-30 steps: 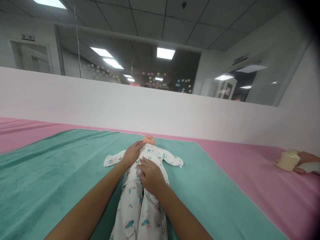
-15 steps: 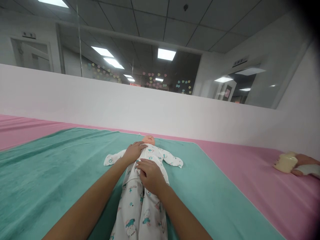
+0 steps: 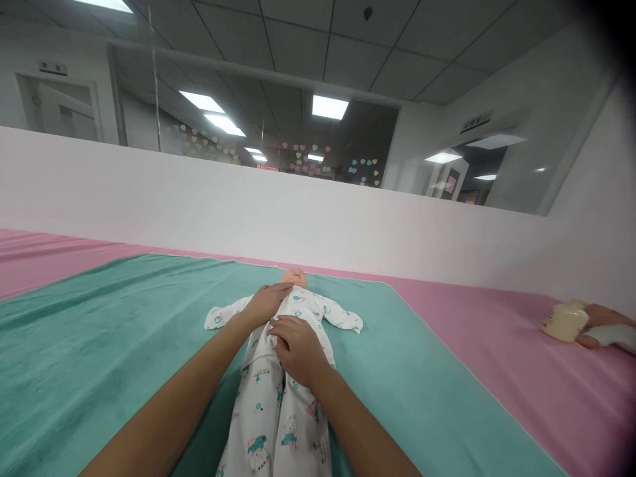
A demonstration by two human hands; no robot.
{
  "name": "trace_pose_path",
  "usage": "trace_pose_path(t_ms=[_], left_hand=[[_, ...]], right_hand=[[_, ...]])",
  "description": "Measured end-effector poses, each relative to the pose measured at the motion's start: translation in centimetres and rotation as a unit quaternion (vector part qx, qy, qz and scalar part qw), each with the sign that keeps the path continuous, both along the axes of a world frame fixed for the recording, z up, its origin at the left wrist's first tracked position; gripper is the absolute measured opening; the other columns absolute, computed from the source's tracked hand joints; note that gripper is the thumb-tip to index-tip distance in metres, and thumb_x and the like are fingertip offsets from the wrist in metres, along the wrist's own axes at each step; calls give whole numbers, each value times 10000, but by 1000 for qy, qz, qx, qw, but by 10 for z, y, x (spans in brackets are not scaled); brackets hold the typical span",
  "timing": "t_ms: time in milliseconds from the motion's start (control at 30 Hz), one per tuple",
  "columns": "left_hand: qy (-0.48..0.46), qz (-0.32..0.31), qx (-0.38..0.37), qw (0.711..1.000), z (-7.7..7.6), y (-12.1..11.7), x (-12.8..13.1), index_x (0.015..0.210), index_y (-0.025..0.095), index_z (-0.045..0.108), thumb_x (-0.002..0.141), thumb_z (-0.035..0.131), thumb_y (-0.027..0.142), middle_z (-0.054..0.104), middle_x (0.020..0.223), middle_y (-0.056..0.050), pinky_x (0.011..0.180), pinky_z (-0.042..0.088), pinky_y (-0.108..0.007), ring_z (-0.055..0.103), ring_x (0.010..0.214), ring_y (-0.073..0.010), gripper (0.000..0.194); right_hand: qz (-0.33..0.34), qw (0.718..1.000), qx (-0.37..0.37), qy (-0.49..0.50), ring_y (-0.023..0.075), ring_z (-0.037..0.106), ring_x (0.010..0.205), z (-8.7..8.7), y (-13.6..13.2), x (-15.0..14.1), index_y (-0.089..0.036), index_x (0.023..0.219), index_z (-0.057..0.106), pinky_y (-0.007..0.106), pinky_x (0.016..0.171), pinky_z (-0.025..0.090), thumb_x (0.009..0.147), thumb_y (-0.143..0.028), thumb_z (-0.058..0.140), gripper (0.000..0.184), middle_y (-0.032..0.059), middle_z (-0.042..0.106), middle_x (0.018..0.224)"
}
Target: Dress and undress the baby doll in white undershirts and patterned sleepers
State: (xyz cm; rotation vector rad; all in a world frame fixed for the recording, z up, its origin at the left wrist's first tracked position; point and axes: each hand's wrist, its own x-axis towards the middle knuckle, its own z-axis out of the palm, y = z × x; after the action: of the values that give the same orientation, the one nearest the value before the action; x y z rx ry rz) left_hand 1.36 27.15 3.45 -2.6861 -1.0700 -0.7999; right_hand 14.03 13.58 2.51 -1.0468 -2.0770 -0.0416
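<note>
A baby doll [image 3: 311, 305] lies on its back, head away from me, in a white printed top and white trousers [image 3: 258, 414] with small animal figures. Both sleeves spread out sideways. My left hand [image 3: 267, 303] lies on the left of the doll's chest, just below the head [image 3: 295, 275], its fingers stretched out together. Over the belly is my right hand [image 3: 301, 348], fingers bent, with a fold of the top's front between fingers and thumb. Its fingertips are partly hidden.
Under the doll a green blanket [image 3: 124, 351] covers part of a pink sheet [image 3: 457, 311]. At the far right, a pale yellow bottle-like object [image 3: 565, 321] lies beside something skin-coloured and white, cut off by the frame. A low white wall [image 3: 199, 205] with glass above stands behind.
Both hands stay in place on the doll. The view has shifted very slightly; nothing else visibly differs.
</note>
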Motion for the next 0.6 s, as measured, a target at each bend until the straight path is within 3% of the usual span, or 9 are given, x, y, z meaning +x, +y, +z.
trace_pose_path(t_ms=[400, 600], left_hand=[[-42, 1, 21, 999, -3, 2, -1, 1132, 180, 575, 828, 348, 120, 574, 1190, -41, 916, 397, -330, 499, 1055, -188, 384], [-58, 10, 11, 998, -2, 0, 1, 1089, 178, 581, 823, 368, 117, 597, 1142, -45, 880, 415, -330, 516, 1021, -191, 347]], right_hand=[[0, 1000, -3, 3, 133, 471, 1110, -1, 0, 0, -239, 965, 616, 309, 974, 328, 735, -72, 434, 337, -25, 627, 1070], [5, 1000, 0, 7, 138, 478, 1096, 0, 0, 0, -240, 964, 617, 311, 963, 335, 736, -68, 425, 344, -22, 630, 1054]])
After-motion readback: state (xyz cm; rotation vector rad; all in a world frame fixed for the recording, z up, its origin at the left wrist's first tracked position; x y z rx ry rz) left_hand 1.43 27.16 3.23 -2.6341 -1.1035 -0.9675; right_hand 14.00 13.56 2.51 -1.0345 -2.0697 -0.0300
